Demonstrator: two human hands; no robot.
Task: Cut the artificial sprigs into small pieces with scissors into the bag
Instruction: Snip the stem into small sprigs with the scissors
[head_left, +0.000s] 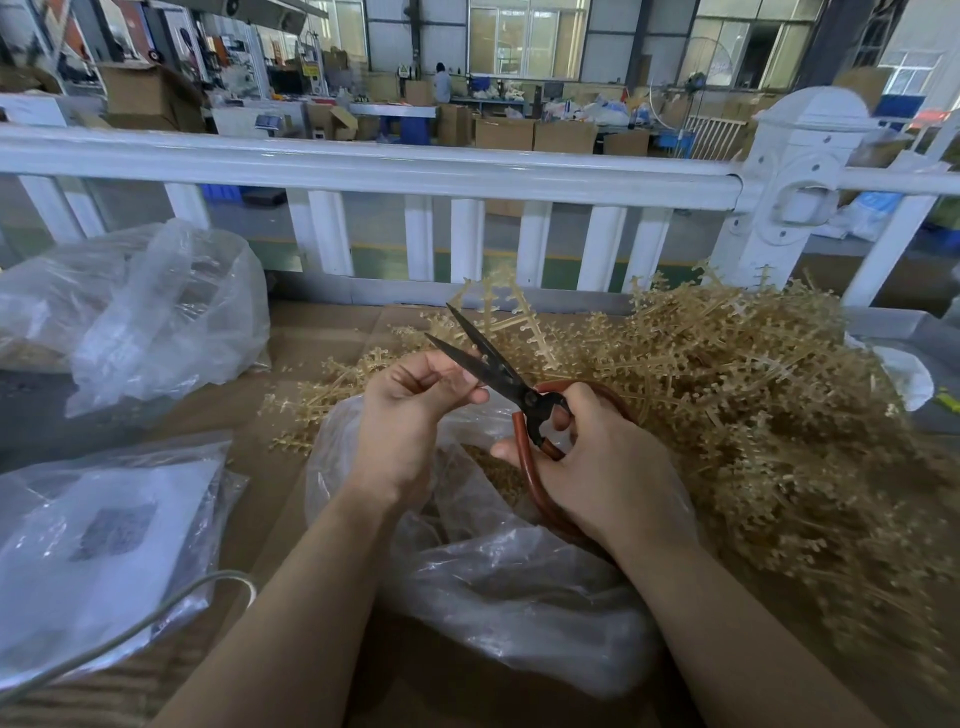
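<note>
Mid-cut, above a clear plastic bag (509, 582) lying open on the cardboard-covered counter (332, 332). Left hand (410, 415), fingers curled, pinching a tan artificial sprig (519, 317) up between the parted blades of the scissors (498, 371). Right hand (602, 467) wrapped through the red handle loops, blades wide apart. Next, probably: squeezing the loops shut so the piece drops. Small tan cuttings already inside the bag. Heaped uncut sprigs (753, 395) just right. More clear bags (156, 312) left, contents unclear.

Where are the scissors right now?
In the head view, the scissors are at the middle, gripped by the right hand above the open plastic bag, blades open beside the left hand.
</note>
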